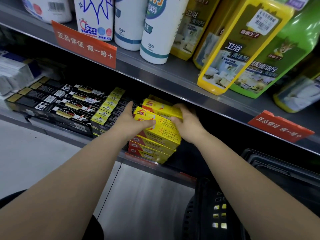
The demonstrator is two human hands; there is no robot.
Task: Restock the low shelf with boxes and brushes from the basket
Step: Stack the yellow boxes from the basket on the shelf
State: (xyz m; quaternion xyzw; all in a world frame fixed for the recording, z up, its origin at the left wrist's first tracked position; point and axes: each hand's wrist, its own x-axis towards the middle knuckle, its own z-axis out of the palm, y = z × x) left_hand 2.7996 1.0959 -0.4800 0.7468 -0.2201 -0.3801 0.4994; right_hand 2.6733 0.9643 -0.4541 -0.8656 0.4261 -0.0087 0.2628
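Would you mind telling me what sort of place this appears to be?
Most likely a shop's household-goods aisle: orange shelf tags on the shelf edges, a price-stickered yellow cleaner bottle above, stacked yellow boxes on the low shelf, and a black basket alongside.

The left forearm (69, 172) rises from the lower left and the right forearm (245, 172) from the lower right, both bare and converging on the frame's centre. The left hand (132, 119) is flat, with straight fingers pointing up and the thumb spread rightward. The right hand (186, 122) curls its fingers over a box (161, 108).
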